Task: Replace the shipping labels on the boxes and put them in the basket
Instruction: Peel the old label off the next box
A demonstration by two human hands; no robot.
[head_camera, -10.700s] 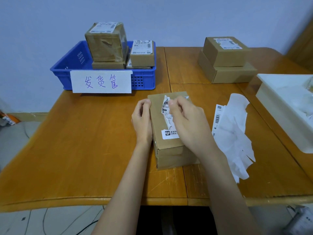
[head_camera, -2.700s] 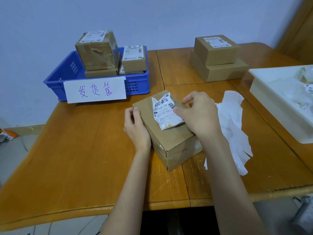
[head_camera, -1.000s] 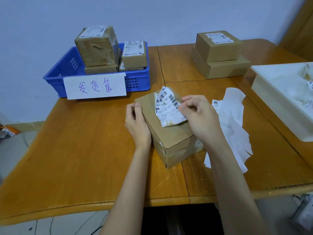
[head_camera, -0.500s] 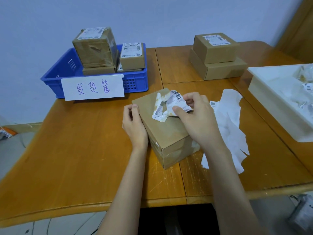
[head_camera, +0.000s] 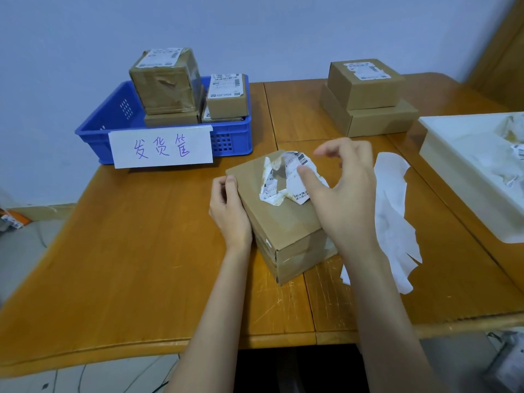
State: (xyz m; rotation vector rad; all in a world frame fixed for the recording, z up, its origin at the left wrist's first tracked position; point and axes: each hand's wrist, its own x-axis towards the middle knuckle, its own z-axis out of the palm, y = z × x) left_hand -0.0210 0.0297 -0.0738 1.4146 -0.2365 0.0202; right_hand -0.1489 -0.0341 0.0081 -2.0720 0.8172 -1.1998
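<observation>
Box (head_camera: 279, 222): brown cardboard, lying at an angle near the middle of the wooden table (head_camera: 127, 251), one corner pointing toward the basket. Old label (head_camera: 286, 182): white, crumpled and peeled up, lying loose in a wad on the far end of the box top, barcode showing. Left hand (head_camera: 228, 211): curled round the left edge of the box, thumb on top, fingers down the side. Right hand (head_camera: 344, 194): above the right side of the box, thumb tip touching the crumpled label, the other fingers spread and slightly bent, blurred, holding nothing. Backing paper (head_camera: 392, 219): torn white sheets on the table just right of the box, partly under the right forearm. Basket (head_camera: 238, 131): blue plastic, at the far left of the table, holding several labelled boxes, with a handwritten white sign (head_camera: 161, 148) on its front. Stacked boxes (head_camera: 367, 95): two, at the far right, the upper one labelled. White tray (head_camera: 467, 168): at the right edge, holding crumpled label scraps.
</observation>
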